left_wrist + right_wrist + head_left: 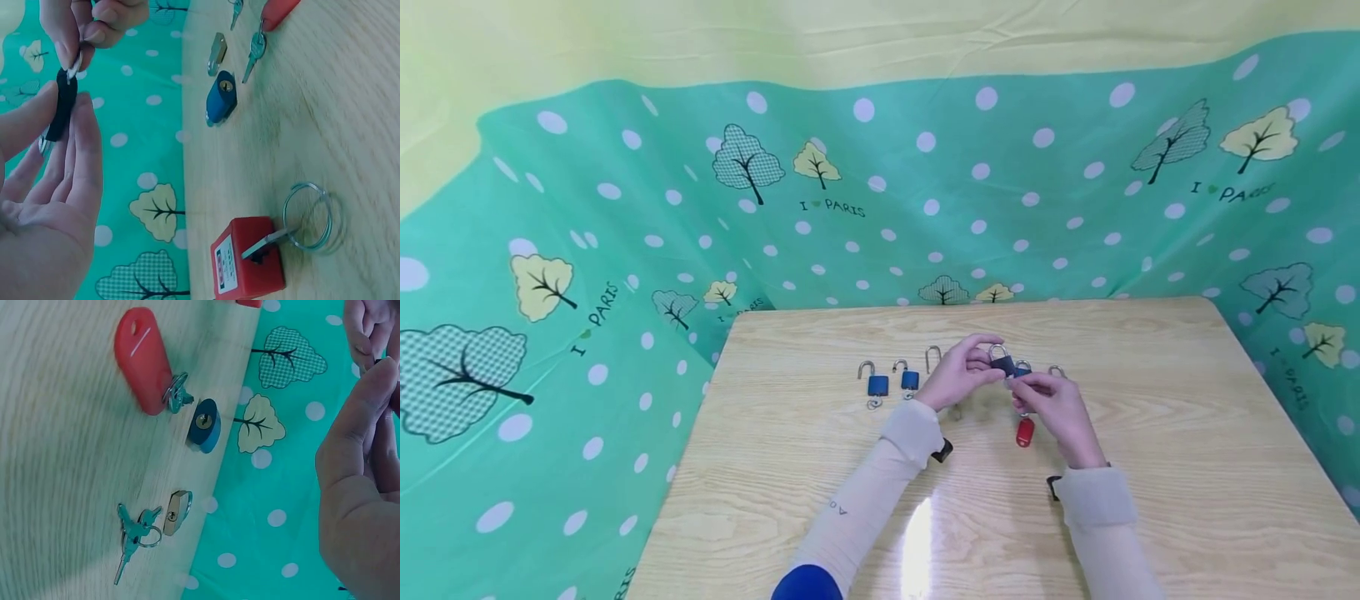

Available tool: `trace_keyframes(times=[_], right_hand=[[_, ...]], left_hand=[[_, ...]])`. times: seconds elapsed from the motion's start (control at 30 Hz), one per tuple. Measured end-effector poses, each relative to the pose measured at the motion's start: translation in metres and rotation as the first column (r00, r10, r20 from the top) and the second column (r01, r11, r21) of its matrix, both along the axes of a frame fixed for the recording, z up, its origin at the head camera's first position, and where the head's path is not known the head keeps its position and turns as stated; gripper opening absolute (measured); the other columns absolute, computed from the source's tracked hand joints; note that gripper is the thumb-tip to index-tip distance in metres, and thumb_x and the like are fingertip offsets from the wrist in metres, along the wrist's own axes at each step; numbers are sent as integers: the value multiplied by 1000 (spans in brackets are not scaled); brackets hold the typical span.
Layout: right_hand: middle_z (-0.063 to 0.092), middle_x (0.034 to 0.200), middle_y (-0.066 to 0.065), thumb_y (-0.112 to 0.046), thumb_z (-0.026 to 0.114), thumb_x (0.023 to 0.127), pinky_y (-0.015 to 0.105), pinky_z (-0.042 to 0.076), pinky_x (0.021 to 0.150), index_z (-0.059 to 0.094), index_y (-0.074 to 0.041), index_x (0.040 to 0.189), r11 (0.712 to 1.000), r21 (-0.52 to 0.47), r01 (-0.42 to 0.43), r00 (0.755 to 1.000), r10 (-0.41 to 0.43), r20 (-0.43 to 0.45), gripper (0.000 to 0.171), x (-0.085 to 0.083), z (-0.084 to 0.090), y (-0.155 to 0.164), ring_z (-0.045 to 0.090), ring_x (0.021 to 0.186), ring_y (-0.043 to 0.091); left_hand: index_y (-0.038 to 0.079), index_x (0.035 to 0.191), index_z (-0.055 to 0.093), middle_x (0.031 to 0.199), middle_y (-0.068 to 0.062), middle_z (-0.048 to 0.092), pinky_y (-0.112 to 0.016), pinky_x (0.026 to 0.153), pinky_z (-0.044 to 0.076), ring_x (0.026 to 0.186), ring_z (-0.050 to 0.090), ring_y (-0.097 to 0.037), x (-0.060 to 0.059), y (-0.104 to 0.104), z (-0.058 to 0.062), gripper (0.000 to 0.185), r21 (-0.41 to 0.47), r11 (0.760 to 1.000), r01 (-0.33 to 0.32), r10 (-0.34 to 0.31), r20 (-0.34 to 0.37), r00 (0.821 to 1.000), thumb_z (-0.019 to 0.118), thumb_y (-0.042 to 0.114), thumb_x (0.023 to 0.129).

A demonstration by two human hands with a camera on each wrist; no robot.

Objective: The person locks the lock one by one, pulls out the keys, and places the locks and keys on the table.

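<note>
I see my left hand [957, 375] pinching a dark blue padlock [1002, 364] between thumb and fingertips, lifted above the middle of the counter [1150, 467]. Its body stands nearly upright, shackle end pointing away from me and the keyway end down toward me. My right hand [1054, 410] sits just beside it, to the right and a touch nearer me, fingers curled at the lock's lower end. In the left wrist view those fingers nip something small at the end of the lock, but I cannot tell what. So the lock lies between the two hands, touching both, its long axis running away from me.

On the counter beneath lie a red key tag [1025, 432], and further left two blue padlocks [877, 385].
</note>
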State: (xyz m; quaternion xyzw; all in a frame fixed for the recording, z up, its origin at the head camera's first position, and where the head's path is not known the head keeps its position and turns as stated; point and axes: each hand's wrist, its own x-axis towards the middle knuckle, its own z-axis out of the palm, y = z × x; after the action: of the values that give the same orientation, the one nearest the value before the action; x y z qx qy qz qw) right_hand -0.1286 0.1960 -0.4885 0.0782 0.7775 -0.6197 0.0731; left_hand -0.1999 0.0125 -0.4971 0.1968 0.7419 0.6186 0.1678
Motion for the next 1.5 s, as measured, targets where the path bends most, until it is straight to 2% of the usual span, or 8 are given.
trace_keyframes(times=[0.17,0.4,0.6,0.87,1.03,1.13,1.37,1.5], right_hand=[[69,84,1,-32,66,97,31,59,76,68,6,114,998,54,-17,1000,17,4,42,0,-2,1,68,79,18],[72,89,10,-32,67,96,29,57,75,70,4,113,996,84,-2,999,-2,48,39,5,-9,-1,69,80,22],[70,84,17,-25,65,97,25,49,59,72,5,103,977,211,-28,1000,28,3,32,3,-16,-6,63,69,21],[65,67,5,-20,62,97,28,40,47,74,0,93,865,496,-79,997,79,20,23,-2,-30,-18,52,52,14],[58,57,1,-17,59,94,27,37,44,72,-4,76,802,583,-131,991,120,59,25,-5,-32,-24,50,48,14],[56,53,0,-17,57,93,27,35,43,65,-7,66,782,605,-151,989,124,86,30,-8,-31,-27,50,46,15],[50,47,-1,-18,61,93,27,32,41,45,-16,53,745,645,-171,984,94,153,43,-16,-31,-30,49,41,14],[51,50,0,-20,65,92,29,35,44,47,-16,56,722,663,-200,977,96,190,40,-18,-31,-31,51,44,15]], left_hand=[[26,138,57,104,1,64,-22,84,55,94,64,-8,0,1,-2,52,-35,999,-18,17,-16,1000,73,14,90],[23,137,60,103,-3,67,-25,84,56,94,66,-11,-4,-5,2,50,-40,990,-136,137,13,990,74,14,90],[20,140,57,106,-3,66,-22,83,55,94,64,-10,-6,-2,3,52,-196,967,-159,151,-56,987,73,15,91],[18,140,56,98,-1,68,-17,73,52,84,62,-6,-5,9,-12,54,-455,873,-174,111,-162,981,73,11,90],[20,139,57,104,-1,71,-21,73,54,85,65,-9,-4,15,-18,52,-592,786,-176,40,-236,971,72,12,90],[21,138,58,115,-2,71,-24,80,55,95,68,-13,-4,19,-20,51,-652,733,-192,9,-273,962,73,15,90],[25,136,60,122,-1,70,-32,91,55,109,67,-18,-8,24,-27,51,-684,695,-223,21,-290,957,75,17,88],[25,136,60,125,2,69,-31,94,54,111,67,-18,-11,27,-29,51,-728,642,-241,-22,-332,943,76,21,88]])
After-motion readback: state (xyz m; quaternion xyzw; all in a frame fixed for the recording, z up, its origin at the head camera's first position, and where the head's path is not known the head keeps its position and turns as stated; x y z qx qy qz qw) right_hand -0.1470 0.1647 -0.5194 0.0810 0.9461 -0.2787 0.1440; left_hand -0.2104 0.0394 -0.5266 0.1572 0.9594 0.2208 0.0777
